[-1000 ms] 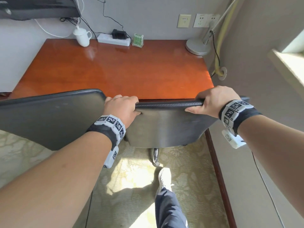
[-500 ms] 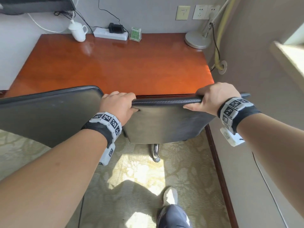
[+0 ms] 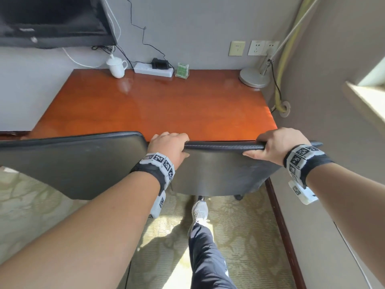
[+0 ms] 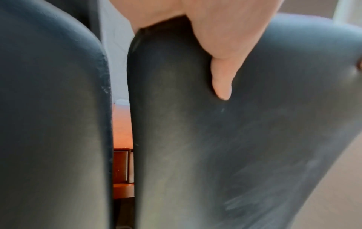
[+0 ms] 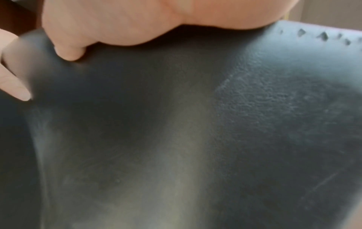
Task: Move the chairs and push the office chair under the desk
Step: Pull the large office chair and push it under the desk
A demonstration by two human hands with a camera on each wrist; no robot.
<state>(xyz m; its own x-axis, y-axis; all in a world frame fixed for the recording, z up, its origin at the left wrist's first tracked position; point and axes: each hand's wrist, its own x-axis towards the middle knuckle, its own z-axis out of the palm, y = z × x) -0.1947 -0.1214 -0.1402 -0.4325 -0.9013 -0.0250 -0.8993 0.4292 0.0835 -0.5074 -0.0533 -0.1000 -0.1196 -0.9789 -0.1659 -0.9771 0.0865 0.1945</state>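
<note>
Two dark grey leather-look chair backs stand side by side at the near edge of the desk. The one on the right, the dark grey padded office chair (image 3: 225,170), has its top edge level with the front lip of the glossy reddish-brown wooden desk (image 3: 158,109), and one chrome base leg and one black castor show beneath it on the patterned beige carpet (image 3: 239,236). The second dark grey chair (image 3: 73,163) sits just beside it on the left, with a narrow gap between the two backs in the left wrist view.

Both hands grip the top edge of the office chair. The left hand (image 3: 169,148) holds the left corner, fingers curled over the top and pressed together, thumb laid flat on the rear face (image 4: 221,80). The right hand (image 3: 279,146) holds the right end the same way, fingers wrapped over the rim, thumb pressed against the back. Each wrist wears one band of black-and-white square markers.

One leg in dark trousers with one white shoe (image 3: 200,211) steps forward beneath the office chair.

Along the desk's far edge stand one white lidded mug (image 3: 116,66), one white power strip (image 3: 153,70) with one black plug, one small green-and-clear holder (image 3: 181,69), and one silver round lamp base (image 3: 254,77). One dark screen (image 3: 52,21) hangs on the wall above.
</note>
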